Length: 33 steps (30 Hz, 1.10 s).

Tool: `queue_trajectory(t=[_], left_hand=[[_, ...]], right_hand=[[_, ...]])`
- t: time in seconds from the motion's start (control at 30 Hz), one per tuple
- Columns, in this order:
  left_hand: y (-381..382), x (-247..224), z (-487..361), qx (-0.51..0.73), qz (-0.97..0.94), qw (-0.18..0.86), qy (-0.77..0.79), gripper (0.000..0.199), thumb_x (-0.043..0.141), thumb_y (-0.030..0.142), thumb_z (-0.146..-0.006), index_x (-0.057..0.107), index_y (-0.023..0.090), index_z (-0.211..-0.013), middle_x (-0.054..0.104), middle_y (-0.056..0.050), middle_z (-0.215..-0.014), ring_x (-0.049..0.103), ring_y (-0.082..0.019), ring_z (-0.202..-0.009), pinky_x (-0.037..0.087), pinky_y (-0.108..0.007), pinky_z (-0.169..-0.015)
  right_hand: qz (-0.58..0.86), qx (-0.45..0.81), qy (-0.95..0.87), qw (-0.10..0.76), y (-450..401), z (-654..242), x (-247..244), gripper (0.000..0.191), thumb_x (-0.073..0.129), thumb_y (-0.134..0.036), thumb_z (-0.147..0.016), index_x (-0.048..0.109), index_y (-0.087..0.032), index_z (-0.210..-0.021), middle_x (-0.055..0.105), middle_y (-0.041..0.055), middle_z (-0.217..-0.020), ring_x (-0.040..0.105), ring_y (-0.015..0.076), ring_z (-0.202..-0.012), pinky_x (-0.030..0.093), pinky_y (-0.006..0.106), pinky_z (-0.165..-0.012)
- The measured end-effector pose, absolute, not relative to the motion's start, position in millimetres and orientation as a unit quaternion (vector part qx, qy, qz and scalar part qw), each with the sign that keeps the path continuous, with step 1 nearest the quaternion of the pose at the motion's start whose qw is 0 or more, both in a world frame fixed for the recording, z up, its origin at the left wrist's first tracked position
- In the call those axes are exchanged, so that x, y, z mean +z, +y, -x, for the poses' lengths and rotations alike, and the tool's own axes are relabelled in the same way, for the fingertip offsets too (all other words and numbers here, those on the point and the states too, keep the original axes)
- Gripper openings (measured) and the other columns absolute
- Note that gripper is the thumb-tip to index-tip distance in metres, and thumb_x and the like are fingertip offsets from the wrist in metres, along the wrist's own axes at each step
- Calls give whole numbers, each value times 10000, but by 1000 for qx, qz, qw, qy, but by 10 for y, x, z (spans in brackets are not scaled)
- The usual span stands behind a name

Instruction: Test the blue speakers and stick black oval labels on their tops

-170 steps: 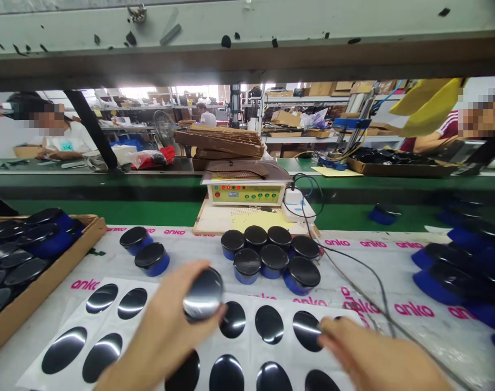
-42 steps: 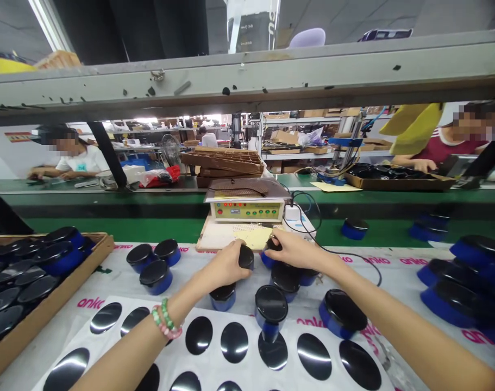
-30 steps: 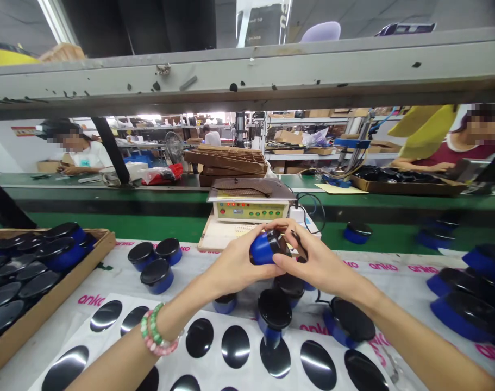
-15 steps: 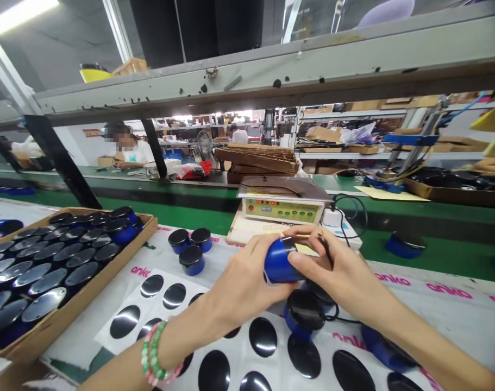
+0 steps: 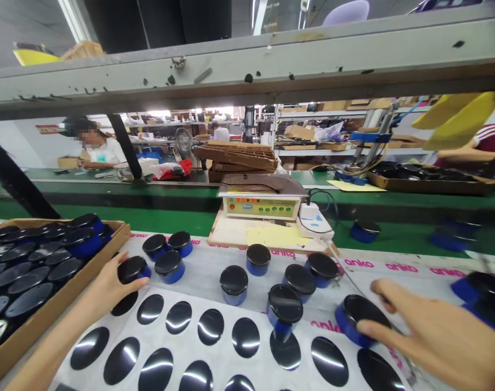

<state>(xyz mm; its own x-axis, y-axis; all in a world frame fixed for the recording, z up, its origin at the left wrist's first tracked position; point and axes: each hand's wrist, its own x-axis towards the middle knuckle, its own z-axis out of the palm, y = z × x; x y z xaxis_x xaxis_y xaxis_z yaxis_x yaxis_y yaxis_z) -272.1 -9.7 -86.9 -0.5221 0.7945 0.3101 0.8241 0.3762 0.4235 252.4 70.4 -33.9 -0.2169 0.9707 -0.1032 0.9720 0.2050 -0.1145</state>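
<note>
My left hand point(image 5: 108, 290) grips a blue cylinder with a black top point(image 5: 133, 269), beside three similar ones point(image 5: 169, 266). On the right, my right hand point(image 5: 426, 326) is blurred, its thumb and fingers apart around the near side of another blue cylinder point(image 5: 361, 319); whether the thumb touches its top is unclear. Between the hands stand several more blue cylinders point(image 5: 234, 284) with glossy black tops. In front of them lies a white sheet point(image 5: 176, 296) bearing rows of black discs point(image 5: 210, 326).
A cardboard tray point(image 5: 123, 234) full of blue cylinders is at the left. Behind the work surface sits a control box point(image 5: 261, 208) with red and green lights, near a power strip point(image 5: 315, 222). A green belt point(image 5: 186, 209) runs across, carrying cylinders at right. A person point(image 5: 102, 149) sits beyond.
Both hands have parted from the middle, where they held one blue cylinder together. My left hand is now at the left with a cylinder, my right hand at the right. The view has shifted right.
</note>
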Motion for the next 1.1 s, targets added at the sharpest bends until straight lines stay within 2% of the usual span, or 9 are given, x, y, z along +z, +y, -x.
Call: queue_trajectory(t=[0.1,0.17,0.27,0.4,0.53,0.7,0.8,0.93,1.1], left_hand=[[63,-691,2301,-246,574,47,-780,654,524,529,-802,398,162,-1328,353,-168,-1377,328,-402,-1283,279,-593,-1028],[209,-553,1844,-224,683,-4,-695,534,459,550,-849,478,235,-1280,385,-83,-1361,362,-272,-1282,308,-430,-1081],[483,-453,1146,-167,767,-98,-611,494,321,457,-937,422,214,-1356,377,-103,-1364,375,-267,-1263,349,-430,-1047],[908,-514,686,-121,804,-154,-562,624,535,339,-819,393,122,-1387,418,-190,-1303,498,-353,-1123,419,-504,-937],[1272,-596,587,-126,842,-209,-480,572,592,319,-804,450,152,-1333,472,-129,-1225,569,-247,-1028,452,-404,-935],[1443,-592,437,-124,877,-245,-396,681,584,140,-784,355,217,-1421,325,-75,-1455,348,-173,-1337,282,-259,-1108],[1238,-506,573,-101,857,-244,-443,717,568,289,-834,252,209,-1473,191,-100,-1531,203,-226,-1415,228,-349,-1141],[746,-397,976,-26,792,-247,-558,849,667,487,-698,381,135,-1415,401,-235,-1380,481,-440,-1180,420,-565,-907],[711,-468,1052,-51,794,-246,-554,721,620,251,-697,409,177,-1383,494,-133,-1315,523,-309,-1159,430,-421,-967]], right_hand=[[-606,-139,779,79,631,-2290,-595,402,456,-579,-786,448,-204,-929,631,91,-883,614,296,-767,385,376,-650],[-582,-152,798,43,657,-2166,-639,323,465,-514,-808,390,-207,-869,604,62,-867,595,245,-721,376,341,-618],[-562,-160,812,-4,720,-2002,-629,288,471,-467,-824,341,-210,-846,549,33,-870,557,179,-674,384,313,-602],[-575,-146,804,-43,724,-1867,-646,245,454,-415,-845,332,-207,-889,456,71,-1083,551,151,-713,430,331,-650],[-592,-144,790,-72,683,-1851,-725,250,476,-382,-839,324,-202,-922,372,108,-1200,547,129,-683,459,337,-632],[-584,-173,787,-100,709,-1901,-767,274,513,-372,-812,325,-198,-909,86,131,-1473,571,99,-709,487,323,-618],[-572,-209,787,-100,744,-1985,-731,353,599,-387,-741,327,-196,-859,35,130,-1506,577,101,-730,478,294,-557],[-534,-255,800,-100,807,-2071,-692,333,616,-339,-713,340,-194,-831,162,109,-1490,566,88,-708,479,267,-569],[-508,-269,810,-114,916,-2025,-718,336,620,-347,-706,343,-186,-807,12,85,-1536,558,203,-1022,490,280,-702]])
